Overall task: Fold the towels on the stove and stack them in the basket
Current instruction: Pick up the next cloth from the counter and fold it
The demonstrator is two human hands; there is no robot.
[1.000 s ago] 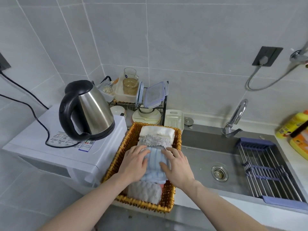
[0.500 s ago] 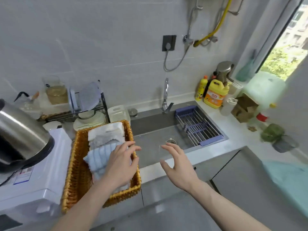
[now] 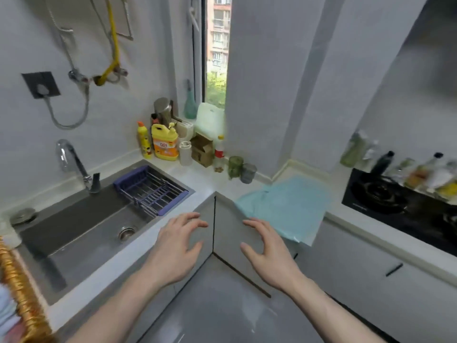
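Observation:
A light blue towel (image 3: 286, 206) lies spread flat on the white counter, left of the black stove (image 3: 400, 206), with one corner hanging over the counter's front edge. My left hand (image 3: 176, 246) and my right hand (image 3: 267, 251) hover in front of the corner cabinet, fingers spread, holding nothing. My right hand is just below and left of the towel's hanging corner, apart from it. The wicker basket (image 3: 22, 290) shows only as a rim at the far left edge, with folded towels (image 3: 7, 315) barely visible inside it.
A steel sink (image 3: 81, 233) with a faucet (image 3: 74, 164) and a purple drain rack (image 3: 150, 189) sits on the left. Detergent bottles (image 3: 164, 142), a small cardboard box and jars crowd the corner by the window. Several bottles (image 3: 405, 167) line the wall behind the stove.
The view has swung right from the basket to the corner counter and stove. Both hands have left the folded towels in the basket and now hover open near the blue towel.

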